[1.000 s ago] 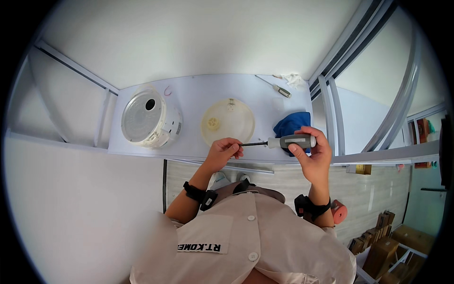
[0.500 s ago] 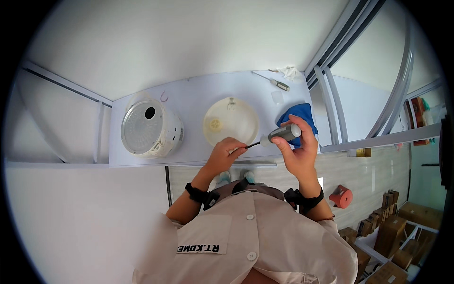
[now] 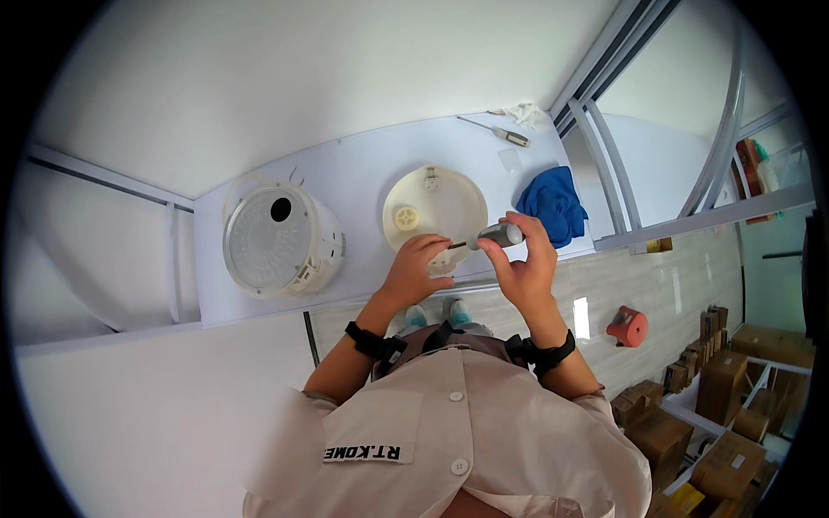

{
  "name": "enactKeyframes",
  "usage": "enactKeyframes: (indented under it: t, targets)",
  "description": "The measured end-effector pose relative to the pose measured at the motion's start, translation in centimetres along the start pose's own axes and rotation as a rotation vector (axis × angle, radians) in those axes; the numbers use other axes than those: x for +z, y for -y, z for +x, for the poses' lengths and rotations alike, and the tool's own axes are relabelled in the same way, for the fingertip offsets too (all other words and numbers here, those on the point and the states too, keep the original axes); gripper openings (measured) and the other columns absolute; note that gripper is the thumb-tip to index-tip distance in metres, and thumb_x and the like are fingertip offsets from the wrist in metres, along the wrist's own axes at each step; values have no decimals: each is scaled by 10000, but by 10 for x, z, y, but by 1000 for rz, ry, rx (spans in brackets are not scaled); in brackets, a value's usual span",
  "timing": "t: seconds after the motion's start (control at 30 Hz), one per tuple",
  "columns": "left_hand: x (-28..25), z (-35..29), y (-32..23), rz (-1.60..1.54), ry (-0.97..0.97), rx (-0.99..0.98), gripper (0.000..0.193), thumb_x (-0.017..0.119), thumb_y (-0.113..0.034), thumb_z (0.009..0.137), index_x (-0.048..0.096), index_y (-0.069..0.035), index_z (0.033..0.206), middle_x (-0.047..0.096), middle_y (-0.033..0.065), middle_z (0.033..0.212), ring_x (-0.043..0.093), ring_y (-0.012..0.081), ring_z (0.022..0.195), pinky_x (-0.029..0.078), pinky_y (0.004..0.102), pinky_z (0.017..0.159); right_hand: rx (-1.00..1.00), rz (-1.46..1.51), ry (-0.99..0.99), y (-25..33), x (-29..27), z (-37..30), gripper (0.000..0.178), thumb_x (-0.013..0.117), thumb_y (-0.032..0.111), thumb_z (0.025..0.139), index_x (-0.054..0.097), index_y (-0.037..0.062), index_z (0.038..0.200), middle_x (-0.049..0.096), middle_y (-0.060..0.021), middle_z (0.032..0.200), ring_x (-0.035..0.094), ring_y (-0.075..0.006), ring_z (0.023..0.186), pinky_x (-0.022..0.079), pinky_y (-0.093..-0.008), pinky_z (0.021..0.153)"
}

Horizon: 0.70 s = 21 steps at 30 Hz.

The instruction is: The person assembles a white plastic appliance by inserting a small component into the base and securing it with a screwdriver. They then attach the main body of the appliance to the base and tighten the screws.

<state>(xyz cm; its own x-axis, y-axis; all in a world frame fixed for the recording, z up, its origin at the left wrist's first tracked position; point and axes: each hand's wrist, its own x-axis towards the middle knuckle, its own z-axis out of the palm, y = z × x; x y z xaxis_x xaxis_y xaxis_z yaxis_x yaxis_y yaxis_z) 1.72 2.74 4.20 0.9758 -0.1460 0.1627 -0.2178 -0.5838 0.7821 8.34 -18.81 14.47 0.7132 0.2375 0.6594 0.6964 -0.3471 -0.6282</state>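
My right hand (image 3: 531, 269) is closed around the grey handle of a screwdriver (image 3: 499, 235), its dark shaft pointing left. Close to that shaft's tip is my left hand (image 3: 413, 272), its thumb spread from its fingers; whether a fingertip touches the tip is hard to tell. Beneath both hands lies a round cream-coloured lid (image 3: 453, 207), hollow side up, at the front of the white table (image 3: 363, 186). Inside it are a small round yellowish spoked piece (image 3: 407, 217) and a small fitting (image 3: 432, 181) by the far rim.
On the left stands a white round appliance body (image 3: 324, 250) with a grey metal end. A blue cloth (image 3: 553, 203), a second screwdriver (image 3: 511, 136) and white tissue (image 3: 527, 114) lie at the right. Metal frame bars (image 3: 604, 164) border the table. A red stool (image 3: 633, 328) stands on the floor.
The screwdriver and my right hand have moved left and slightly up, over the lid. My left thumb has parted from the fingers that were pinched at the screwdriver's tip. The view has shifted slightly.
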Motion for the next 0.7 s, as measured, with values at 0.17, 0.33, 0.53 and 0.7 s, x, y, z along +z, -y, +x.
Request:
enactKeyframes:
  t: [0.17,0.33,0.53,0.7]
  targets:
    - [-5,-1,12,24,50,-37,672,895,-189,698,678,-53,1320,636,100,1387,562,322,1329,468,440,1120,33,-41,-32,10,17,-10,496,939,172,807,668,17,1193,722,-149,1034,700,-285,855,555,-340,747]
    - [-13,-1,16,16,103,-33,669,896,-179,688,678,-37,1305,638,106,1384,562,323,1335,492,424,1110,74,-86,-80,18,26,-20,505,942,177,806,660,28,1198,714,-137,1010,696,-271,846,555,-342,743]
    - [-14,4,20,27,157,-29,674,905,-183,692,676,-28,1306,647,119,1378,565,327,1338,489,422,1126,178,-83,-155,22,31,-32,514,942,174,810,656,12,1205,701,-126,984,689,-245,819,553,-333,742]
    - [-8,9,28,11,210,40,685,920,-229,709,675,-11,1311,643,137,1399,579,335,1325,485,421,1128,224,-119,-180,21,27,-38,523,940,179,818,655,3,1219,694,-124,971,682,-234,807,554,-330,739]
